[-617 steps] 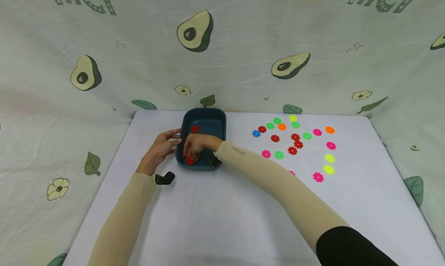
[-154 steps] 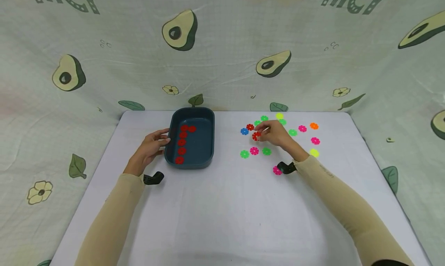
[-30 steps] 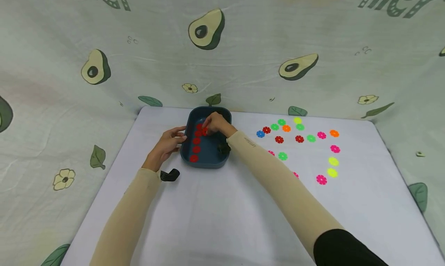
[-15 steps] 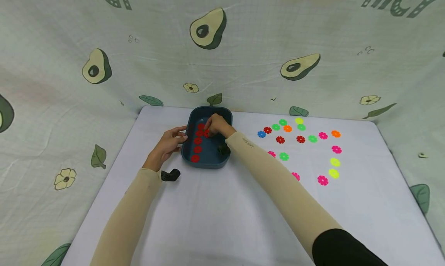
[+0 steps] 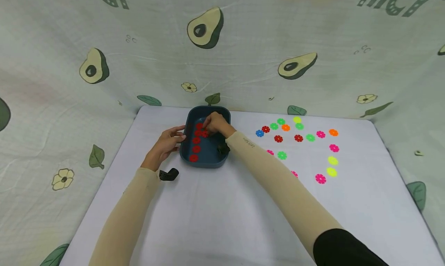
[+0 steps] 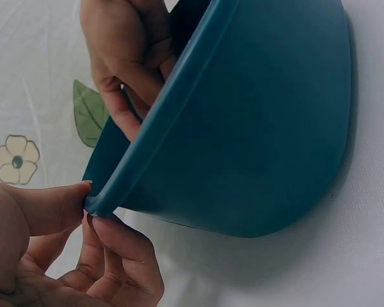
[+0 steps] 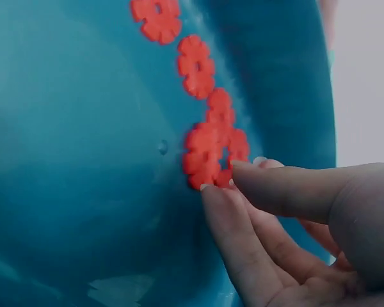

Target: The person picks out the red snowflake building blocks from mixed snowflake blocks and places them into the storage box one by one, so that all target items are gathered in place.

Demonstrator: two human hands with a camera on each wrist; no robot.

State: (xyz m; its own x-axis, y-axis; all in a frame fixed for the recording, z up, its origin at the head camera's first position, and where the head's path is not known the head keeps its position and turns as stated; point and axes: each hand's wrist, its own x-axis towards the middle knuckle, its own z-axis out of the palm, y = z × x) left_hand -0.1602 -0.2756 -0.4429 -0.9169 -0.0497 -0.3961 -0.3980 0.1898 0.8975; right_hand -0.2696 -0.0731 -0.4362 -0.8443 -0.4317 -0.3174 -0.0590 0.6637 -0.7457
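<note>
A dark teal tub [image 5: 212, 163] stands at the back of the white table, left of centre. My left hand [image 5: 166, 144] grips its left rim between thumb and fingers, as the left wrist view shows with the hand [image 6: 70, 249] at the tub's edge [image 6: 179, 102]. Inside, several red snowflake discs [image 5: 196, 140] lie in a column along the left wall. My right hand [image 5: 217, 124] reaches into the tub and pinches a red notched disc [image 7: 202, 157] at its edge, beside the column's far end. In the right wrist view that disc touches or overlaps its neighbours.
Loose discs in red, green [image 5: 282, 155], pink [image 5: 320, 178], yellow [image 5: 332, 172], orange [image 5: 333, 132] and blue [image 5: 259, 133] lie scattered on the right side of the table [image 5: 222, 219]. A patterned cloth [image 5: 243, 46] hangs behind. Both wrists carry black camera mounts [image 5: 169, 174].
Several more red discs lie in the tub than at first. My right hand has carried one from the table's right side into it. Over the last second, the hands barely moved.
</note>
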